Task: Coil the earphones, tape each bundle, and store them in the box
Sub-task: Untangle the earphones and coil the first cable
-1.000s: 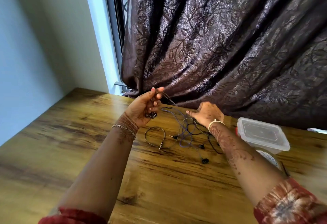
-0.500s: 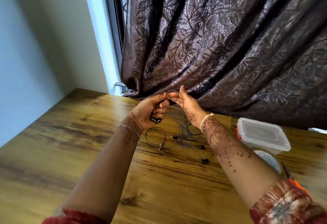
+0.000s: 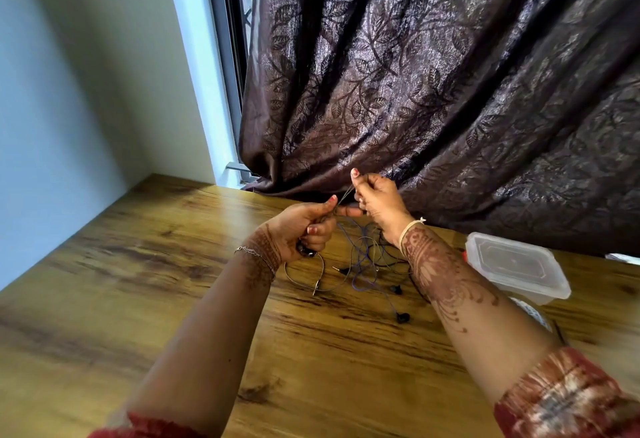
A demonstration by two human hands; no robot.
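Note:
My left hand [image 3: 301,228] grips a grey earphone cable, with its dark earbuds [image 3: 306,251] poking out under the palm. The same cable runs taut up to my right hand [image 3: 375,203], which pinches it just above and to the right. The cable's free loop [image 3: 304,273] with its jack lies on the table below my left wrist. A tangle of blue and black earphones [image 3: 363,257] lies on the wooden table [image 3: 138,281] under both hands, with loose earbuds [image 3: 401,317] nearer me. A clear plastic box [image 3: 516,266] with its lid on stands at the right.
A dark patterned curtain [image 3: 433,74] hangs right behind the hands and touches the table's far edge. A window frame [image 3: 225,56] and a pale wall stand at the left. A white patterned object [image 3: 533,313] lies by the box, partly hidden behind my right forearm.
My right hand rose from the tangle on the table, met my left hand and now pinches the cable, drawing it up and to the right. My left hand closed tighter.

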